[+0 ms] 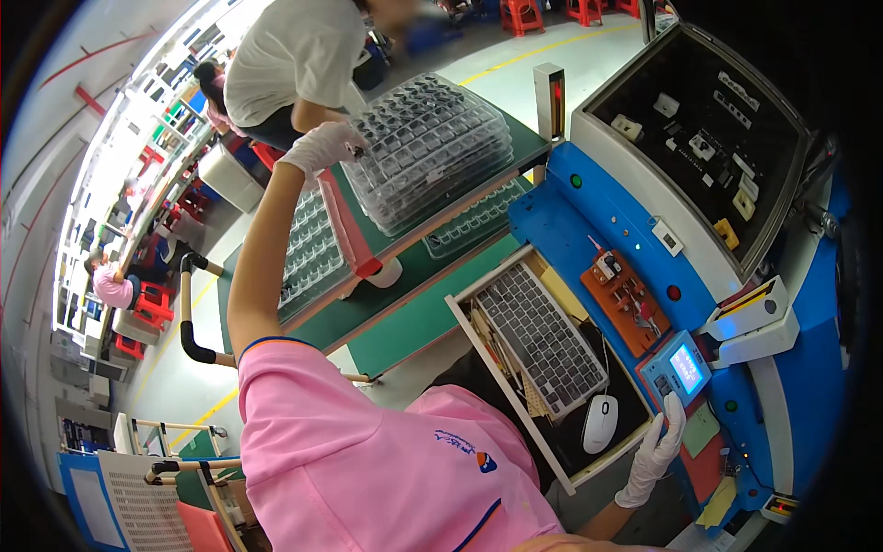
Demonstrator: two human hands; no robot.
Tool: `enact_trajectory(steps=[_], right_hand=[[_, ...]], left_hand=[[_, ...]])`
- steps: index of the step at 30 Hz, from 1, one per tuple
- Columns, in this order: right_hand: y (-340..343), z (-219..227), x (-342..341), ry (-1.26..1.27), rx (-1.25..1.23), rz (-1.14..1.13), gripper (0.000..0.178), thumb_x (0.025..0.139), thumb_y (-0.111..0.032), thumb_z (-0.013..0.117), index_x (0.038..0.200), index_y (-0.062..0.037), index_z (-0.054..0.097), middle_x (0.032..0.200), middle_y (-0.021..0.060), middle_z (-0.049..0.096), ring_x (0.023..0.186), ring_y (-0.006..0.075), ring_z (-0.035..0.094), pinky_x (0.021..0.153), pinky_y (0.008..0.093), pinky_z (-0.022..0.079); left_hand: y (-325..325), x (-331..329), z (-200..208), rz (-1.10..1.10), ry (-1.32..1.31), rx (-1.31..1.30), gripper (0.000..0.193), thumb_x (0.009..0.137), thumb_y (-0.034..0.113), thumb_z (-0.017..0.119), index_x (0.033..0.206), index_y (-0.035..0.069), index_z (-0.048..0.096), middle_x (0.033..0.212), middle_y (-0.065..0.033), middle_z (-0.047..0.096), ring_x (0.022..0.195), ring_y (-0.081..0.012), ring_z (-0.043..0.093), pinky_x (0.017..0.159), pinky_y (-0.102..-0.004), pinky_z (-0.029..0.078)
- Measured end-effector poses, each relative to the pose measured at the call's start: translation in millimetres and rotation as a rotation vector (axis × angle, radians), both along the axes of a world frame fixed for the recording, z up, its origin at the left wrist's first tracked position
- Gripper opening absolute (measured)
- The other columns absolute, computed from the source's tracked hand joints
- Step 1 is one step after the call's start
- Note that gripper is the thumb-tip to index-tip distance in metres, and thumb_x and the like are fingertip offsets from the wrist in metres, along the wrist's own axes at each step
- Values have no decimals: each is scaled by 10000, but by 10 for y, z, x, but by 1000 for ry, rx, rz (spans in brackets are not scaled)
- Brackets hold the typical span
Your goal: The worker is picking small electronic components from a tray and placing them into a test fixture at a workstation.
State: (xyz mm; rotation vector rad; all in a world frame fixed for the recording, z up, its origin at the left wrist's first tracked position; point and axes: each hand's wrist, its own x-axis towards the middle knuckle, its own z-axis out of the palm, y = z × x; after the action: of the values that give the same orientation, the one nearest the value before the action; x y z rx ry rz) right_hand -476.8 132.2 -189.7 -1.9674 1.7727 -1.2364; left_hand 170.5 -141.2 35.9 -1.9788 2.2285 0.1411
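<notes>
My left hand, in a white glove, reaches far out to the left edge of a stack of clear plastic trays. Its fingers are closed around a small dark part, whose kind I cannot make out. Small dark pieces sit in the pockets of the top tray. My right hand, also gloved in white, is just below a small blue control box with a lit screen. Its fingers are stretched up toward the box's buttons and hold nothing visible.
An open drawer holds a keyboard and a white mouse. An orange fixture sits on the blue machine. Another tray lies on the green cart. A person in a white shirt leans beyond the stack.
</notes>
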Motion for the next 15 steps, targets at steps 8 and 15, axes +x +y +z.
enact_trajectory(steps=[8, 15], right_hand=[[-39, -47, 47, 22, -31, -16, 382, 978, 45, 493, 1349, -32, 529, 1327, 150, 582, 1204, 269, 590, 1032, 381, 480], [-30, -43, 85, 38, 6, -10, 361, 973, 46, 497, 1324, -23, 548, 1293, 157, 603, 1202, 286, 589, 1038, 392, 473]], left_hand=[[-22, 56, -79, -32, -8, -210, 349, 771, 181, 744, 1116, 137, 717, 1041, -119, 706, 1000, -301, 667, 902, -380, 524], [-58, 10, -177, -17, -91, -205, 279, 805, 203, 696, 1075, 149, 737, 1027, -134, 709, 1006, -321, 667, 912, -406, 525]])
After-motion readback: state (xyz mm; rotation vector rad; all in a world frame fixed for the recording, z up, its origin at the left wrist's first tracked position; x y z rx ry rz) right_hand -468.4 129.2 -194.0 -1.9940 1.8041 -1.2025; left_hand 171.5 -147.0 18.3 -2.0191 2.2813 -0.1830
